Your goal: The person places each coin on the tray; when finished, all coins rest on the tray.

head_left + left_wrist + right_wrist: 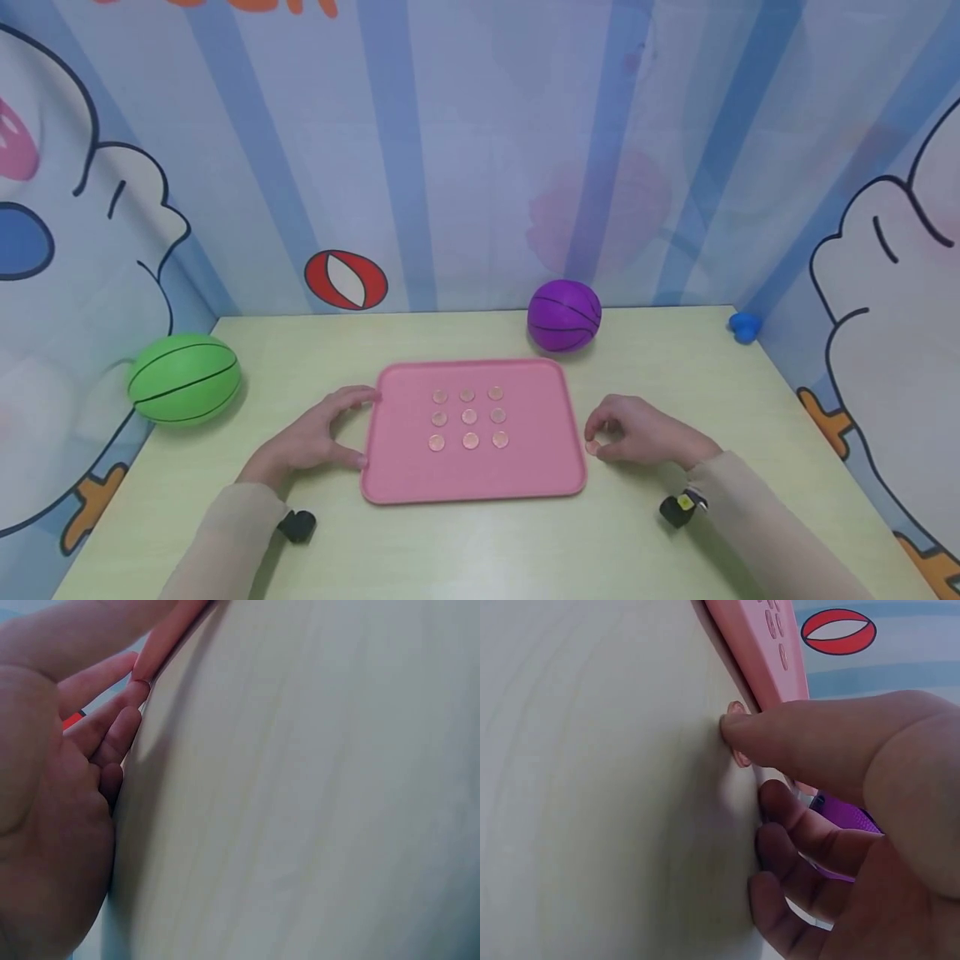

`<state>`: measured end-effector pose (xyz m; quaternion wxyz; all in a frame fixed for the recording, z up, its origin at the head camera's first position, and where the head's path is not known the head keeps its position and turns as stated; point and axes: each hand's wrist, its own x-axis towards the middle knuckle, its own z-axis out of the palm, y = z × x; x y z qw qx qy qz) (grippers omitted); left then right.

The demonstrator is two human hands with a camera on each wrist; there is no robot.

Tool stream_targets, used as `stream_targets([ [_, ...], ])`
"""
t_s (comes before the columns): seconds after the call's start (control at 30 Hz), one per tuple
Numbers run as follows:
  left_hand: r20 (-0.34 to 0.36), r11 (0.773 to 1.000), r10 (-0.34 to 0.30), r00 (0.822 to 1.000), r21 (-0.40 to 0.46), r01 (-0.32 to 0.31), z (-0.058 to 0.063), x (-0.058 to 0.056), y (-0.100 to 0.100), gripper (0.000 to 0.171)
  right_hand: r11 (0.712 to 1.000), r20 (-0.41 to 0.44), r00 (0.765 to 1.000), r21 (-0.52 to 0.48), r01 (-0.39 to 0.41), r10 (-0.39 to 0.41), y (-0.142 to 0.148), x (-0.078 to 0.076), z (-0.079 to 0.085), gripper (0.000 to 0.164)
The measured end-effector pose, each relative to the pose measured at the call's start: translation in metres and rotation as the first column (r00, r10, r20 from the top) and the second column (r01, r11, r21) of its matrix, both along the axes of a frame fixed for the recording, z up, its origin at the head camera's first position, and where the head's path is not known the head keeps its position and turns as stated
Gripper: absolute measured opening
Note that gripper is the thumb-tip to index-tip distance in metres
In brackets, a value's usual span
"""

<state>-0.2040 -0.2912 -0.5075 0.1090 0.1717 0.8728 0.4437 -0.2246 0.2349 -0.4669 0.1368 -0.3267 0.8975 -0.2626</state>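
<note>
On the table, a pink tray [525, 475] with a raised rim carries small copper coins [469, 416] in three rows of three. My left hand [318, 433] rests at the tray's left side, thumb and fingers spread apart and touching its rim. In the left wrist view, fingertips [129, 724] lie low against the tabletop near the tray's edge. Just off the tray's right rim, my right hand [637, 429] pinches one more coin [740, 759] by thumb and finger, close over the table. The thumb covers the middle of that coin in the right wrist view.
A purple ball [564, 316] stands behind the tray's far right corner. To the far left sits a green ball [184, 380]. A small blue object [745, 327] lies at the back right corner. Printed cloth walls [480, 167] with cartoon figures border the table [450, 550].
</note>
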Motion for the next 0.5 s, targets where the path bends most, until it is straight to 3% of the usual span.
stream_targets([
  [0.2,-0.005,1.0,-0.012,1.0,0.012,0.012,0.0005,0.0,0.0003,0.097,0.999,0.044,0.999,0.049,-0.017,0.015,-0.0047,-0.0029,0.0043,0.008],
  [0.5,-0.007,1.0,-0.015,1.0,0.021,0.015,-0.0014,-0.001,-0.0007,0.097,0.996,0.04,0.998,0.069,-0.058,0.056,-0.0076,-0.0056,0.0079,0.008],
])
